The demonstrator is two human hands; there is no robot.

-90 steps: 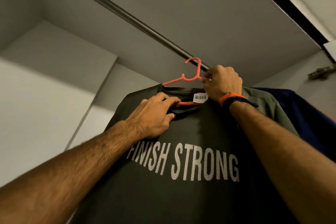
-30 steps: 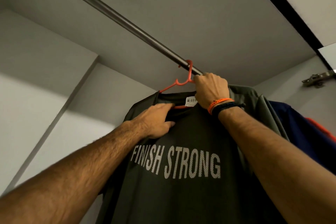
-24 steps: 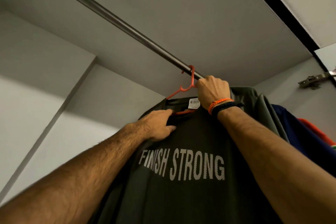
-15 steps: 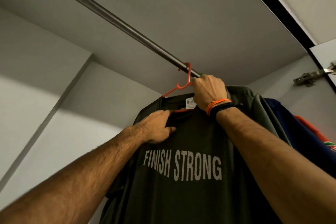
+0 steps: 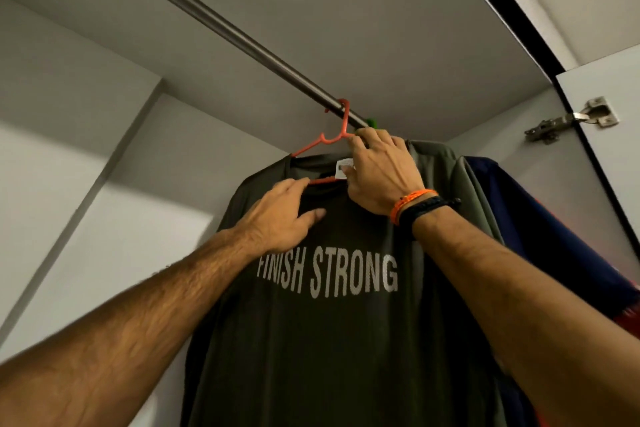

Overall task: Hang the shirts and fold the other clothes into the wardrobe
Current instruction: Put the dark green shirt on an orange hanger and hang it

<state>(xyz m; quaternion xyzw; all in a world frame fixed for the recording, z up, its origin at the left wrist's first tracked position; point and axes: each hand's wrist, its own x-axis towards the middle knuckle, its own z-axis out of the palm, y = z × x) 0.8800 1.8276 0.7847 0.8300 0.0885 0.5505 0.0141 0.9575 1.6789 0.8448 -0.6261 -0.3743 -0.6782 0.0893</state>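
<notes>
Dark olive fabric printed with "FINISH STRONG" in pale block letters fills the middle of the view: the shirt [image 5: 318, 322] hangs on an orange hanger [image 5: 337, 135] whose hook sits over the metal rail [image 5: 221, 24] inside the wardrobe [image 5: 381, 10], a white barcode tag [image 5: 344, 168] showing at the collar. My right hand [image 5: 379, 173], with orange and black bands [image 5: 415, 206] at the wrist, has its fingers curled at the top of the shirt around the hanger's neck, just under the rail. My left hand [image 5: 280, 218] lies loosely spread over the shirt's upper chest, fingertips reaching the collar and the hanger's lower bar, thumb out toward the print; I cannot tell whether it pinches any cloth. Behind the shirt, on the same rail, hang a lighter olive garment [image 5: 446, 177] and a navy garment [image 5: 540, 236] with red trim, and a bit of green hanger [image 5: 370, 122] peeks above my knuckles. A metal hinge [image 5: 571, 120] joins the wardrobe's right wall to its door. Compared with three seconds ago, the orange hook, then held just short of the rail, now sits on it, and my left hand has relaxed its hold on the collar.
</notes>
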